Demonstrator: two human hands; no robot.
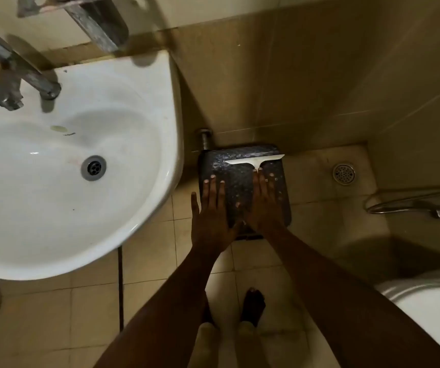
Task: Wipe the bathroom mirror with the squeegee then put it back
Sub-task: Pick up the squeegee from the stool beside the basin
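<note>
A white squeegee [254, 159] lies flat on a dark speckled stool [240, 155] that stands on the floor against the wall, its blade across the stool's far edge. My right hand [262, 200] is stretched flat over the stool, palm down, fingertips at the squeegee's short handle, which runs under the fingers. My left hand [212, 211] is spread flat beside it over the stool's left edge and holds nothing. The mirror's lower part [41, 30] shows at the top left above the basin, with the tap reflected in it.
A white washbasin [139, 107] with a metal tap [22, 73] fills the left. A floor drain [343, 174] is right of the stool, a spray hose [415, 207] beyond it, a toilet rim [426, 290] at the lower right. My bare feet [252, 306] stand on tiles.
</note>
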